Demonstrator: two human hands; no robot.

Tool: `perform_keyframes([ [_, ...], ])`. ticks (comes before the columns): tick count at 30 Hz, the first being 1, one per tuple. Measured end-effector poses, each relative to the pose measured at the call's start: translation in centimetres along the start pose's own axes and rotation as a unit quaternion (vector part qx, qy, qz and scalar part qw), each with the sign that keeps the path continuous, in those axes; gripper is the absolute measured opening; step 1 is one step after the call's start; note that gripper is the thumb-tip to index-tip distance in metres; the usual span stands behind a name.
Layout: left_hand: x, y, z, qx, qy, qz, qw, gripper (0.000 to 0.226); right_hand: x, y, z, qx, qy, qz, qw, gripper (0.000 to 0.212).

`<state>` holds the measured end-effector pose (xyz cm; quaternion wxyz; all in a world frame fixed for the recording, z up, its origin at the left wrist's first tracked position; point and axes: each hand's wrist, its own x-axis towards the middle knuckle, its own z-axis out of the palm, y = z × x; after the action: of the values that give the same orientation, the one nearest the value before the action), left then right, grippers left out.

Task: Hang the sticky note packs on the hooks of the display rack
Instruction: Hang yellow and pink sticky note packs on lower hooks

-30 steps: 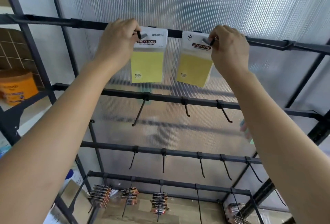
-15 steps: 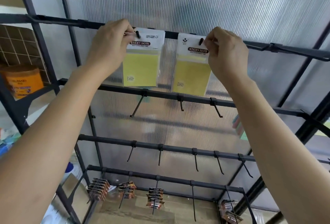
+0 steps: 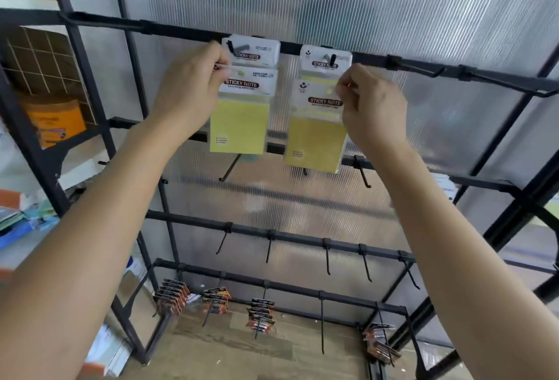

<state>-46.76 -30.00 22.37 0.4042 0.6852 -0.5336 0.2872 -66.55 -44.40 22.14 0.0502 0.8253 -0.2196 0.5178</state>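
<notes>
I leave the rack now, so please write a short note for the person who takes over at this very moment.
Left grip pinches the left held pack by its top, below the left hook.
Right grip pinches the right held pack, below the right hook.
Done: left hung pack and right hung pack sit on those top-bar hooks.
Left to do: slide both held packs onto hooks.
</notes>
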Motion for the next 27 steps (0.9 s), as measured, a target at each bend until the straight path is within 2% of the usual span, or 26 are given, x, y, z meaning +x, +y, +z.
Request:
perform_keyframes([
  [12,-8.0,3.5,5.6,-0.074,-0.08,-0.013,0.994,0.011,-8.6,4.2,-1.2,0.025,-0.034,0.006,0.999,0.008],
  [16,-10.2,4.8,7.6,-0.095,-0.103,-0.031,0.99,0.01,-11.6,6.0,-1.6,0.024,-0.058,0.008,0.998,0.018],
  [20,-11.6,6.0,9.7,-0.103,-0.126,0.003,0.987,0.007,-14.0,7.2,-2.4,0.006,-0.061,0.036,0.997,0.019],
  [27,-13.4,6.6,13.0,-0.16,-0.163,0.014,0.974,0.013,-17.5,8.8,-2.8,-0.053,-0.079,0.089,0.991,0.017],
])
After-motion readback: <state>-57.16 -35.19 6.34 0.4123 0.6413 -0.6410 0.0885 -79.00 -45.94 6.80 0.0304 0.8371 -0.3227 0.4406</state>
